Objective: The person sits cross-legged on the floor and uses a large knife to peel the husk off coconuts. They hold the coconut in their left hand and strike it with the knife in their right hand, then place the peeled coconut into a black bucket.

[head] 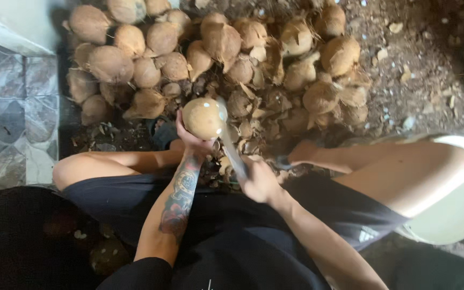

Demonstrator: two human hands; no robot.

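Head view: blade (231,140) (blurred) beside held coconut (203,118).

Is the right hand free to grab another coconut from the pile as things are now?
Probably not: the right hand is closed on a knife set against the coconut held by the left hand. The pile lies beyond.

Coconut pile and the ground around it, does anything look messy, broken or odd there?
Husk scraps lie strewn over the dirt below the coconut pile. The left hand holds a peeled coconut; the right hand grips a blurred blade. Nothing else stands out.
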